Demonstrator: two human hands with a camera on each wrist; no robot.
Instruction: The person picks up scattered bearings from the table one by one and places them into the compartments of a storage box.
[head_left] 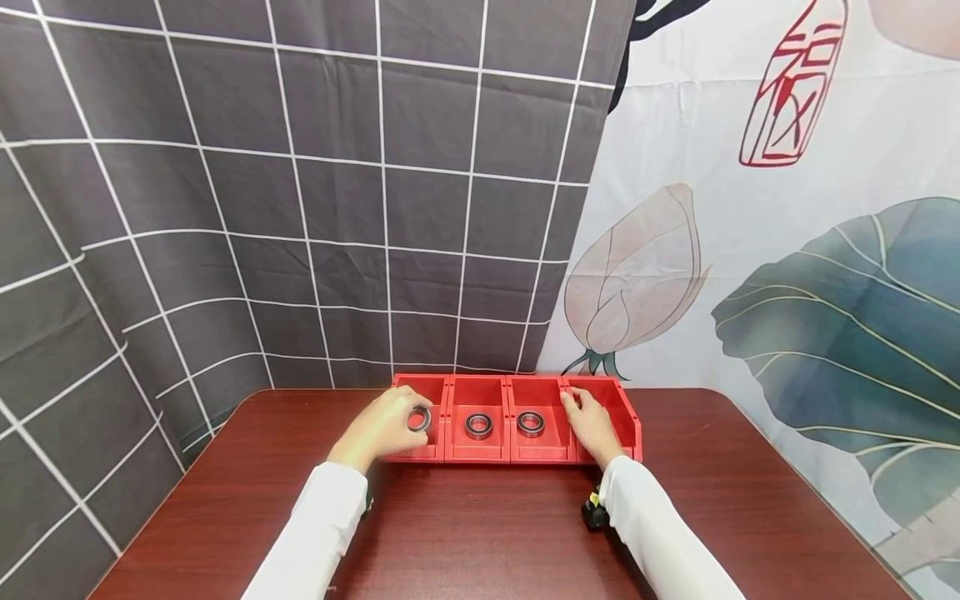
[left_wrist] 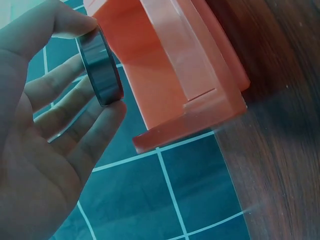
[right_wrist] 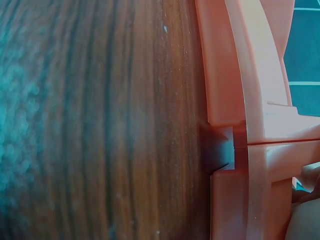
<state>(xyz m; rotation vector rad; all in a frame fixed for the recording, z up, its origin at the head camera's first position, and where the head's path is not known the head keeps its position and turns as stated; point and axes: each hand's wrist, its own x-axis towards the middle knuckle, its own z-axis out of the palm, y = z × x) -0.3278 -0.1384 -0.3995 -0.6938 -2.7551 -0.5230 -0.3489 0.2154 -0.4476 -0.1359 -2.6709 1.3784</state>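
Observation:
My left hand pinches a ball bearing between thumb and fingertips, on edge, over the leftmost bin in the head view. The left wrist view shows the bearing's dark outer ring, with the open side of a red bin just beyond it. My right hand reaches into the rightmost bin, its thumb and fingertips bent down by the divider. Its fingertips are mostly hidden, and I cannot tell whether they hold anything. One bearing lies flat in the second bin, another bearing in the third.
The row of joined red bins stands at the back edge of the brown wooden table. A grey checked cloth hangs behind, beside a white printed cloth. A small black object sits beneath the right wrist.

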